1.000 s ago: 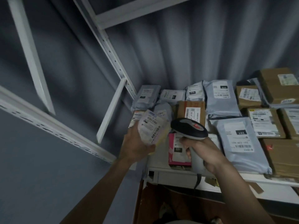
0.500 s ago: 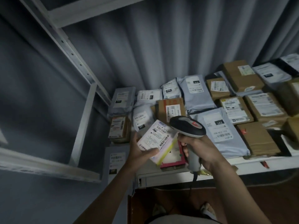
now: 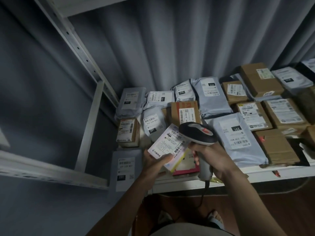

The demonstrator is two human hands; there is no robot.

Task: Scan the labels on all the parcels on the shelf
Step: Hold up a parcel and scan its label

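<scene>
My left hand [image 3: 154, 163] grips a small white and yellow parcel [image 3: 167, 147] from below, its barcode label facing up. My right hand [image 3: 213, 156] holds a black and grey barcode scanner [image 3: 197, 132] by its handle, the head just above the parcel's right end. Both hover over the front edge of the white shelf [image 3: 255, 175]. A pink parcel [image 3: 187, 165] lies on the shelf under them. Grey mailer bags [image 3: 238, 138] and brown cartons [image 3: 277, 145] with labels cover the shelf behind.
White metal shelf uprights [image 3: 80, 50] and a brace [image 3: 90, 123] stand at the left. A grey bag [image 3: 125, 169] hangs over the shelf's left front corner. Grey curtain behind. The scanner cable drops toward the brown floor and my feet below.
The view has swung down and left. The parcel in my left hand has turned flatter, label up, and the scanner head sits closer over it.
</scene>
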